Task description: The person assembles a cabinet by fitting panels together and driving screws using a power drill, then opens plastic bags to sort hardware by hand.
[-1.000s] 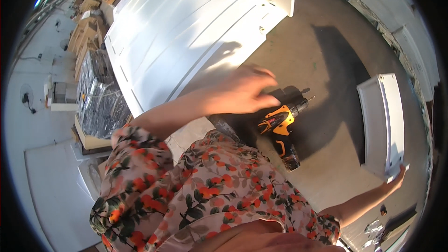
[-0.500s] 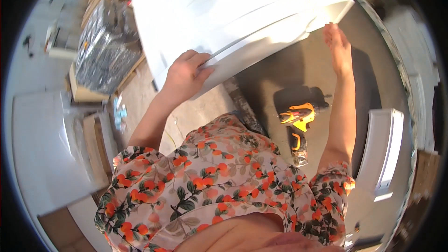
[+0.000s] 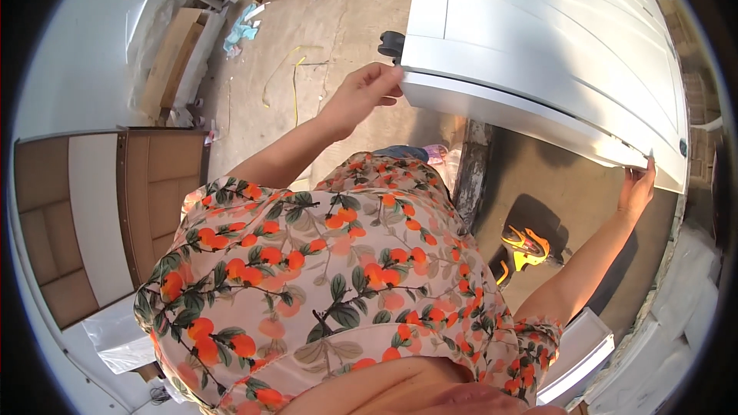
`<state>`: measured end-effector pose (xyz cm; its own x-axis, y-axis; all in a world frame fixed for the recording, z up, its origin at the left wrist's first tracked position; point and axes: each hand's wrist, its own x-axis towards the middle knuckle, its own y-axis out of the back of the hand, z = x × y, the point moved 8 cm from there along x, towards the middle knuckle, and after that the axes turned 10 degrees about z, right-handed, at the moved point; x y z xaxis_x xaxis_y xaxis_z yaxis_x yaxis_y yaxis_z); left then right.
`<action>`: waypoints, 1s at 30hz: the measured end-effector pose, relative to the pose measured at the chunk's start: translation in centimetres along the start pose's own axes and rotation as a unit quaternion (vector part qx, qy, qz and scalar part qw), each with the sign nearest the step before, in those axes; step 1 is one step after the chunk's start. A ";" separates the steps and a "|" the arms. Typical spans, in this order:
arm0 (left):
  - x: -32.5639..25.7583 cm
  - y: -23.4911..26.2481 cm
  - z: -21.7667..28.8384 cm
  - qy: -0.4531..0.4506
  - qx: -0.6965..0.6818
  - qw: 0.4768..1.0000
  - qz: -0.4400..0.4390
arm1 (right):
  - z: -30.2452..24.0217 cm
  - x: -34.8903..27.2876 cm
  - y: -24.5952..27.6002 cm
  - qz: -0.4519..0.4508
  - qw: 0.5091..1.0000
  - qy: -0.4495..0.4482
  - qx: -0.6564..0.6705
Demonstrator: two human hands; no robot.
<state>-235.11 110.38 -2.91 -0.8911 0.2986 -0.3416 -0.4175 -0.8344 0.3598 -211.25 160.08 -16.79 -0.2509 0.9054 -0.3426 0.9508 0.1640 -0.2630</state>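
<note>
A white furniture unit [image 3: 523,38] is seen between one and two o'clock, cut off by the top of the view. By the left hand [image 3: 361,104], at twelve o'clock, the unit's near left corner is touched; its fingers are curled, with the tips drawn in at the corner, though whether the edge is clamped cannot be told. By the right hand [image 3: 636,188], at three o'clock, the near edge is met towards its other end, fingertips pointed at twelve; how tightly they are closed is not shown. Just above the left hand, a black wheel-like fitting [image 3: 390,44] is mounted at the corner. Any lettering on the yellow-and-black power drill [image 3: 529,256], laid on the floor [image 3: 277,123] towards four o'clock, is too small to be read. The unit's near edge is slanted from ten towards four o'clock; whether its long axis is followed by that edge cannot be judged. Beyond the drill, a white drawer-like piece [image 3: 584,346] is placed at four o'clock.
</note>
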 end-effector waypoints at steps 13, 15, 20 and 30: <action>-0.7 -0.5 2.6 -0.144 0.004 0.989 -0.025 | -2.1 0.0 0.4 -0.021 0.999 0.007 0.035; -0.5 -0.6 2.7 -0.143 -0.009 0.989 -0.039 | -2.5 0.1 0.5 -0.009 0.999 0.007 0.037; -0.1 -0.3 3.2 -0.166 -0.005 0.985 -0.052 | -3.2 1.1 1.1 -0.045 0.997 0.004 0.064; -3.5 1.0 8.2 -0.401 0.234 0.885 0.016 | -5.6 -2.2 -0.1 -0.047 0.996 0.048 0.053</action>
<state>-233.89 112.26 5.78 -0.6644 0.6684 0.3344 -0.2512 -0.6211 0.7424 -209.74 160.26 -11.00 -0.3145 0.9223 -0.2247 0.8981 0.2123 -0.3852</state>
